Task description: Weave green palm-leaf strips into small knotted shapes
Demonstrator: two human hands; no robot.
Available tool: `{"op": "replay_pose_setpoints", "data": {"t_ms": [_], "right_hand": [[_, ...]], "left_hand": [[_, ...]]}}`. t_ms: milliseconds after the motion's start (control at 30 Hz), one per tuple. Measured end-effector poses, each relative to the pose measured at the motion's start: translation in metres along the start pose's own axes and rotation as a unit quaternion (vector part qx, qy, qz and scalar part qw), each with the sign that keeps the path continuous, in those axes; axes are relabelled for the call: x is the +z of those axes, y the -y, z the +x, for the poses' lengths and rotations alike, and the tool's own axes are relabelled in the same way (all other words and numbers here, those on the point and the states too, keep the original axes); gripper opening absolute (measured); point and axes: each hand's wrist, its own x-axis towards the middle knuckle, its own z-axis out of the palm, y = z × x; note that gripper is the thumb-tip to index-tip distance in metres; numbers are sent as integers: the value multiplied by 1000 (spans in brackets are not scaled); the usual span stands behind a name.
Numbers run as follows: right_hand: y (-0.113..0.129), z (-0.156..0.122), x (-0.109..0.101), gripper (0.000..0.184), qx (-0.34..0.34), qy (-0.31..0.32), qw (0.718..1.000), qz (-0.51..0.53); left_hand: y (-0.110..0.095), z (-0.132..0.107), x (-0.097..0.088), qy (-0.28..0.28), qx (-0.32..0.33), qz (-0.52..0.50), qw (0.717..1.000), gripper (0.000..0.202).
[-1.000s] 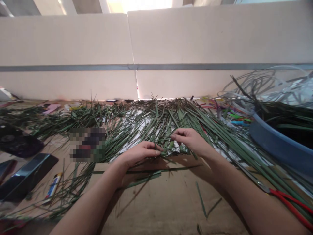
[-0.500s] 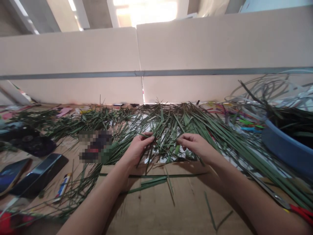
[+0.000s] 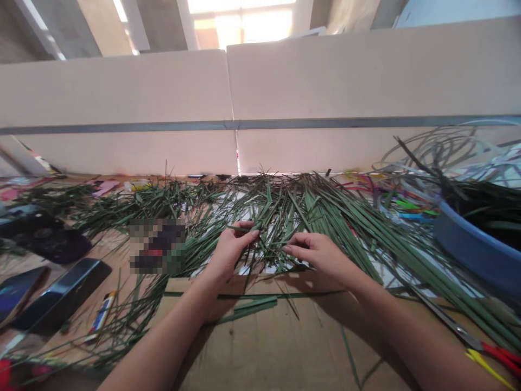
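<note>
Long green leaf strips (image 3: 345,217) heaped along the far edge of a flat light-brown board (image 3: 252,353).
Beyond the board's right side stands a round blue plastic tub (image 3: 468,239); red-handled metal scissors (image 3: 459,330) lie nearer that side. At its far edge, the left hand (image 3: 233,247) pinches a narrow dark-green leaf strip (image 3: 237,229); the right hand's (image 3: 317,251) grip is drawn together, on what I cannot tell.

Leaf strips (image 3: 366,239): plant matter, smooth-faced, with a faint satin sheen on the broader blades. Board (image 3: 285,353): matt brown, looked like cardboard or wood. Scissors (image 3: 459,328): blades were shiny metal; red grips looked like smooth plastic. Basin (image 3: 468,244): smooth blue, looked like plastic, low gloss. Dark slab (image 3: 67,296): was hard and glossy. Upright panels (image 3: 325,81): pale, smooth, matt.
</note>
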Motion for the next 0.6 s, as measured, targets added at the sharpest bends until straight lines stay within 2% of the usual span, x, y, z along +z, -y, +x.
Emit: {"op": "replay_pose_setpoints", "data": {"t_ms": [300, 600], "right_hand": [[2, -3, 5, 32, -2, -5, 999, -51], [-1, -2, 5, 30, -6, -13, 999, -39]], "left_hand": [[0, -3, 4, 1, 8, 10, 1000, 46], [0, -4, 4, 8, 15, 22, 1000, 42]]}}
